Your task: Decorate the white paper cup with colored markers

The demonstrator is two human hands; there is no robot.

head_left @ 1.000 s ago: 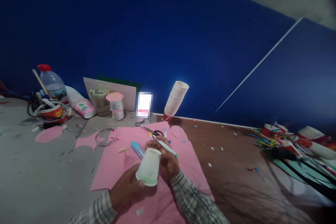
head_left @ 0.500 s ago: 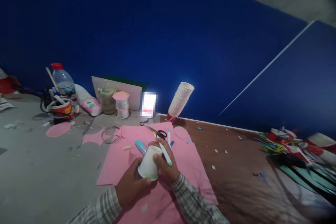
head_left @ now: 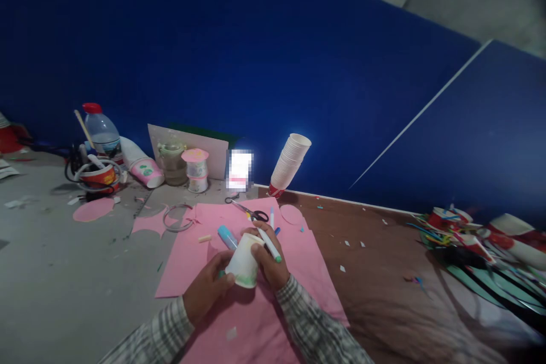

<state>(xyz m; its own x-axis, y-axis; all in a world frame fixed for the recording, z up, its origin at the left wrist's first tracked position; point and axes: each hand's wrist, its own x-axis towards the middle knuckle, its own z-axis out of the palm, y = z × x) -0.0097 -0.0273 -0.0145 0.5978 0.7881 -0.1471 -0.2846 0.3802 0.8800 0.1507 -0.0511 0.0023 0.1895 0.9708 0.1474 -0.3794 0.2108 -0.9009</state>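
Between my hands is a white paper cup [head_left: 244,261], tilted, its wide rim toward me and green marks near that rim. My left hand [head_left: 209,287] grips the cup's left side near the rim. My right hand [head_left: 269,259] presses its thumb on the cup's right side and also holds a white marker with a green end [head_left: 269,243] between its fingers, pointing away from the cup wall. Beneath lies pink paper [head_left: 309,278]. Just beyond the cup are a blue glue stick or thick marker [head_left: 227,236] and black-handled scissors [head_left: 251,213].
A leaning stack of paper cups [head_left: 290,164] stands by the blue partition [head_left: 256,68]. At left are a bottle [head_left: 102,133], a red cup of tools [head_left: 99,179] and a grey tape ring [head_left: 165,220]. Cups and cords pile on a green sheet [head_left: 482,284] at right.
The cup has turned slightly in my hands, showing more green along its rim. My left fingers have shifted on it. The whole view has moved a little.
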